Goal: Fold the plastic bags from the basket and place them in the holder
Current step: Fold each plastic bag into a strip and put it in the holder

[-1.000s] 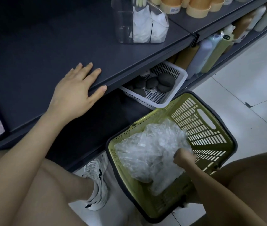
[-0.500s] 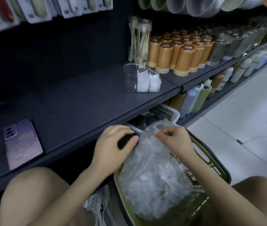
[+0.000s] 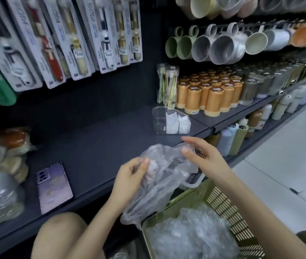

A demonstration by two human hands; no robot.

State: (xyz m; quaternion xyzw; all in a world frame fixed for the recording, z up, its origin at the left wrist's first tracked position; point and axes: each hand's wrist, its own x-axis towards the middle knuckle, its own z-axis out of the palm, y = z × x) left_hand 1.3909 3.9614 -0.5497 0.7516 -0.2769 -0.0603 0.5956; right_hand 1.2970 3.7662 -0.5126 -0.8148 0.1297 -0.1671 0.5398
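A clear crumpled plastic bag (image 3: pixel 159 180) hangs in front of me above the basket's near corner. My left hand (image 3: pixel 129 176) grips its left side with curled fingers. My right hand (image 3: pixel 202 156) holds its upper right edge between thumb and fingers. More clear bags (image 3: pixel 191 238) lie heaped in the olive-green basket (image 3: pixel 223 206) at the lower right. The clear holder (image 3: pixel 159 121) stands on the dark shelf beyond my hands, with two folded white bags (image 3: pixel 177 123) in its right side.
A purple phone (image 3: pixel 54 187) lies on the dark shelf (image 3: pixel 92 146) at the left. Wrapped goods are stacked at the far left. Orange canisters (image 3: pixel 212 94), hanging mugs and bottles fill the shelves to the right. My knee is below the shelf edge.
I have lifted one bag out of the basket with both hands, up to shelf height. The left hand left the shelf and took the bag. The view tilted upward.
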